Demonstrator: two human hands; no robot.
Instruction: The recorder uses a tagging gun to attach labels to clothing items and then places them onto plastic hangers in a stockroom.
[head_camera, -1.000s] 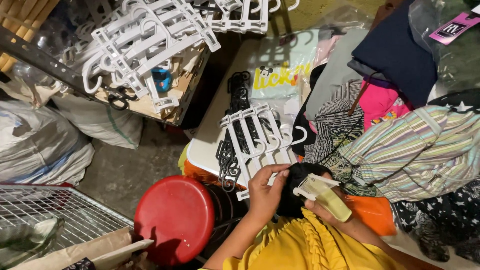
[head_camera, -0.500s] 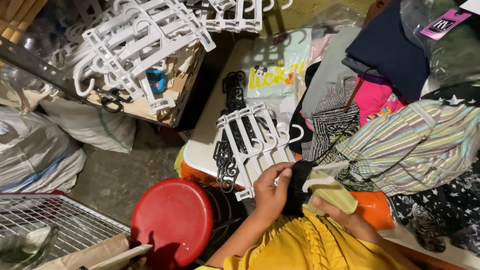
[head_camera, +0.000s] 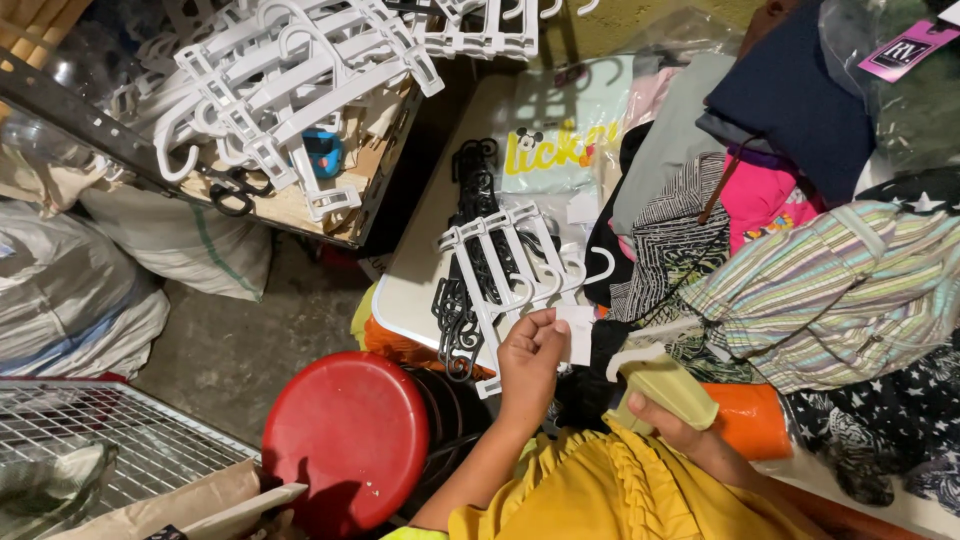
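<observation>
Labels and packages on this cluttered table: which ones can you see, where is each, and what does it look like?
Paper tag: small white rectangle, pinched by the left hand beside the white hangers.
Hang tag: magenta-and-black strip, top right corner, on a clear plastic bag.
Flat packet: pale green, yellow lettering, top centre of the table.
Sacks: whitish, bulging, on the floor at left.

Single head-mounted view, looking steeply down from above the person's shoulders. It faces the counter (head_camera: 420, 270) at close range, with the floor (head_camera: 270, 340) visible past the counter's left edge. There is no second view to overlap.
</observation>
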